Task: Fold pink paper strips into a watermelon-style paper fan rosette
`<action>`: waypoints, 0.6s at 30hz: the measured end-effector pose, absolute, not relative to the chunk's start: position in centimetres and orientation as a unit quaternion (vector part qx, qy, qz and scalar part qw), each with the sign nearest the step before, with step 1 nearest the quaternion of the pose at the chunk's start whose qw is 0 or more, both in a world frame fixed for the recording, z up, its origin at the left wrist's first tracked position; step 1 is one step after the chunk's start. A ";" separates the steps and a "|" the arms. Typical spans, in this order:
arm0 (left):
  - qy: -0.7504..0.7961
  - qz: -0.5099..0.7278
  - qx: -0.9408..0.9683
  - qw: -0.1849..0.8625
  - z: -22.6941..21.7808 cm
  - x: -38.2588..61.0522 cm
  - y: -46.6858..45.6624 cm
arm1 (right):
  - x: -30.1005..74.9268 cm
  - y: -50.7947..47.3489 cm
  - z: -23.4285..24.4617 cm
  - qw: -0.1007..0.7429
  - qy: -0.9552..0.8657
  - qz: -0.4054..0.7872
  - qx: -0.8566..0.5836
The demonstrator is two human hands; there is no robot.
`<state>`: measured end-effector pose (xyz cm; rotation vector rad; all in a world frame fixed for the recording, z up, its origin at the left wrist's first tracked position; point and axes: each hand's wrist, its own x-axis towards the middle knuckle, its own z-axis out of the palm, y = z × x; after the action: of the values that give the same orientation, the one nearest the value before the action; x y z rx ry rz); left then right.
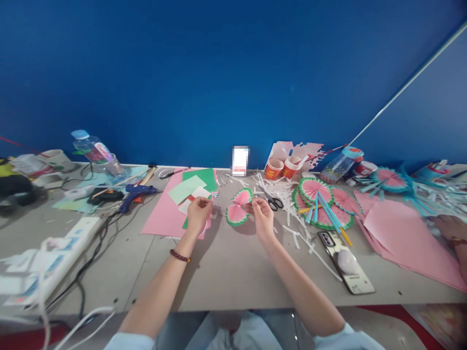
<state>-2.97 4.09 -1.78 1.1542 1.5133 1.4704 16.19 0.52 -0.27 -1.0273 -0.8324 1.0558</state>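
A pleated pink paper fan with a green and white rim (238,206) is held above the grey table (226,272) in front of me. My right hand (261,217) pinches its right side, fingers closed on the paper. My left hand (199,212) hovers over the edge of the stacked paper sheets (193,190), fingers curled closed; whether it holds anything I cannot make out. A dark bead bracelet (179,255) sits on my left wrist.
Finished watermelon fans with blue sticks (321,201) lie right of my hands, with scissors (274,202), white paper strips and two paper cups (281,168). A phone (345,262) and pink sheets (404,233) lie at the right. A blue glue gun (135,193), cables, a power strip (69,243) and a bottle (95,151) fill the left. Another person's hand (452,228) rests at far right.
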 end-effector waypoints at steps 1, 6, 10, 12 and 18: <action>0.586 0.565 0.477 0.333 -2.1 -3.1 4.2 | 16.2 0.5 -0.3 0.662 -0.372 0.464 -0.456; 0.528 0.509 0.652 0.192 -1.5 -2.6 3.7 | 16.2 0.5 -0.1 0.665 -0.383 0.431 -0.474; 0.438 0.490 0.739 0.147 0.6 -1.0 1.7 | 15.9 0.4 0.2 0.672 -0.371 0.449 -0.457; 0.388 0.481 0.777 0.118 1.2 -0.2 0.5 | 15.8 0.3 0.2 0.672 -0.371 0.456 -0.450; 0.399 0.437 0.806 0.026 0.8 1.2 -1.4 | 15.5 0.0 -0.2 0.666 -0.395 0.442 -0.453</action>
<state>1.16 -1.37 0.79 2.4907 1.2322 1.3490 15.47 -0.02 -0.17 -1.0223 -0.8916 0.9970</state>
